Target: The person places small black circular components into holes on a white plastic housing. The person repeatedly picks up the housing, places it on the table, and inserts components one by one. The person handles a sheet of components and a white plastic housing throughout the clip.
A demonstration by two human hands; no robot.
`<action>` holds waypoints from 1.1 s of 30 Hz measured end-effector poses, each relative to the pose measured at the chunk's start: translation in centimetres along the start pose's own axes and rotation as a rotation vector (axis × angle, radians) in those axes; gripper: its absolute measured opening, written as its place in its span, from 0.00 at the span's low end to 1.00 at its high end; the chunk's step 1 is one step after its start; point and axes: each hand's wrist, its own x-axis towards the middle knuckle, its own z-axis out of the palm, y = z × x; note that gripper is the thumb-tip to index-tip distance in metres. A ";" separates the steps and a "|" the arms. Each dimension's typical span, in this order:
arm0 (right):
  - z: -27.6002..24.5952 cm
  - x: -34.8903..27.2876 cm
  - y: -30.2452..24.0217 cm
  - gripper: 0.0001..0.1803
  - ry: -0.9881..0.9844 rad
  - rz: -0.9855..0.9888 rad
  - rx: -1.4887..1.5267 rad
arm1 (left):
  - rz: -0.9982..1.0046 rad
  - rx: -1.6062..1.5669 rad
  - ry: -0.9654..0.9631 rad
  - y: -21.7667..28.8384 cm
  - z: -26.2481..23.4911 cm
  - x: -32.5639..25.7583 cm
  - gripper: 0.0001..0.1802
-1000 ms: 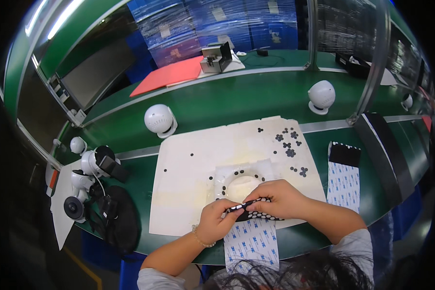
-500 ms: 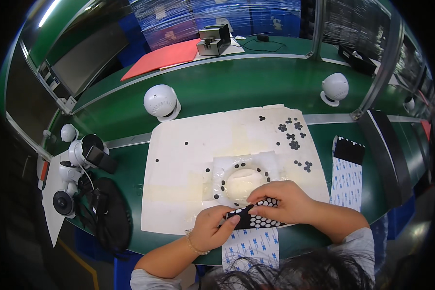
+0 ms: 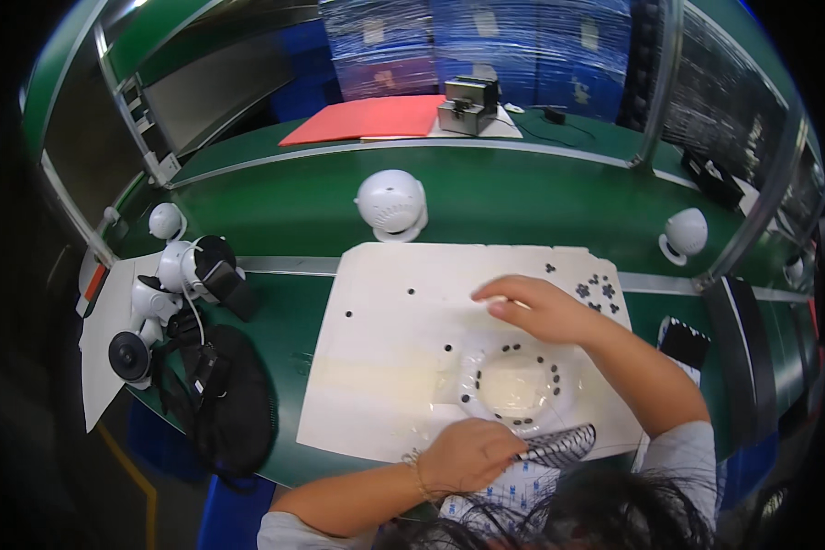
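Note:
My left hand (image 3: 463, 456) grips a strip of backing sheet with black dots (image 3: 556, 445) at the near edge of a white board (image 3: 385, 367). In front of it lies a round white ring part (image 3: 516, 383) wrapped in clear film, with small black pads around its rim. My right hand (image 3: 533, 307) reaches forward over the board beyond the ring, fingers stretched toward the left, holding nothing that I can see. Small black pads (image 3: 447, 348) lie scattered on the board, and a cluster of black star-shaped pieces (image 3: 600, 289) sits at its far right corner.
A white dome camera (image 3: 391, 203) stands behind the board, another (image 3: 685, 232) at the right. Several white camera units with cables (image 3: 188, 275) and a black pouch (image 3: 229, 394) lie at the left. A red folder (image 3: 371, 117) and a small grey box (image 3: 467, 105) rest on the far shelf.
My right hand let go of the dotted strip and moved forward over the board past the ring. My left hand still holds the strip near the board's edge. The view shifted.

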 end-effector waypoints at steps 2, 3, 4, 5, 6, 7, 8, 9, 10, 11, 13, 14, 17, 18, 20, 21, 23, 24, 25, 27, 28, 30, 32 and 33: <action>1.2 5.9 2.3 0.20 -0.107 0.023 -0.036 | 0.108 0.024 -0.021 -0.1 0.1 0.0 0.18; 2.2 8.5 3.7 0.24 -0.153 0.051 -0.048 | 0.136 0.043 -0.044 -0.3 0.2 0.0 0.17; 3.5 10.8 5.3 0.26 -0.138 0.051 -0.091 | 0.133 0.014 -0.033 -0.5 0.6 -0.1 0.16; 5.0 13.3 7.0 0.27 -0.126 0.046 -0.132 | 0.125 -0.013 -0.020 -0.8 1.2 -0.3 0.16; 6.2 15.2 8.3 0.29 -0.114 0.048 -0.173 | 0.120 -0.046 -0.007 -1.3 1.7 -0.5 0.15; 7.6 16.5 8.7 0.30 0.031 0.042 -0.308 | 0.175 -0.064 0.035 -1.9 1.7 -0.4 0.14; 8.9 17.4 9.3 0.30 0.181 0.039 -0.442 | 0.158 -0.066 0.054 -2.0 1.6 -0.5 0.14; 9.8 17.8 8.6 0.31 0.333 0.034 -0.570 | 0.138 -0.068 0.071 -1.5 0.9 -0.4 0.14; 9.7 18.1 8.1 0.31 0.295 0.074 -0.640 | 0.121 -0.073 0.086 -1.2 0.6 -0.3 0.13; 8.9 18.3 7.8 0.30 0.260 0.117 -0.711 | 0.094 -0.081 0.082 -1.3 0.6 -0.5 0.13; 7.2 17.7 7.6 0.24 0.344 0.054 -0.815 | 0.048 -0.101 0.064 -1.3 0.8 -0.6 0.13; 5.5 17.3 8.0 0.22 0.344 0.057 -0.811 | 0.036 -0.084 0.060 -1.2 0.8 -0.5 0.13; 1.2 14.9 9.0 0.16 0.436 0.008 -0.775 | 0.017 -0.044 0.039 -0.6 0.5 -0.3 0.12; 0.3 13.5 9.1 0.13 0.520 -0.055 -0.754 | 0.023 -0.039 0.037 -0.7 0.5 -0.2 0.12; -1.0 10.7 7.3 0.11 0.619 -0.049 -0.530 | 0.022 -0.039 0.052 -0.6 0.4 -0.2 0.11; -1.5 8.3 4.6 0.11 0.626 0.023 -0.329 | 0.011 -0.048 0.073 -0.3 0.4 -0.4 0.10; -2.6 3.4 0.6 0.11 0.650 0.164 0.142 | -0.004 -0.054 0.101 0.3 0.1 -0.1 0.09; -2.8 0.8 -0.3 0.12 0.663 0.232 0.417 | -0.015 -0.055 0.106 0.9 -0.1 0.1 0.08; -2.8 -1.9 -0.2 0.13 0.624 0.257 0.576 | -0.024 -0.057 0.106 1.3 -0.2 0.2 0.08; -1.7 -6.2 -1.0 0.13 0.566 0.283 0.798 | -0.026 -0.055 0.156 1.8 0.1 0.1 0.07; -0.6 -7.6 -1.9 0.13 0.546 0.287 0.860 | -0.031 -0.048 0.183 1.9 0.1 0.0 0.06; 0.8 -9.7 -2.4 0.13 0.509 0.344 0.917 | -0.042 -0.043 0.202 2.4 -0.4 0.2 0.06; 2.6 -10.3 -2.8 0.12 0.551 0.453 0.974 | -0.070 -0.037 0.222 2.6 -0.5 0.1 0.06; 2.8 -10.6 -3.0 0.15 0.487 0.495 0.957 | -0.085 -0.036 0.236 2.4 -0.4 0.0 0.06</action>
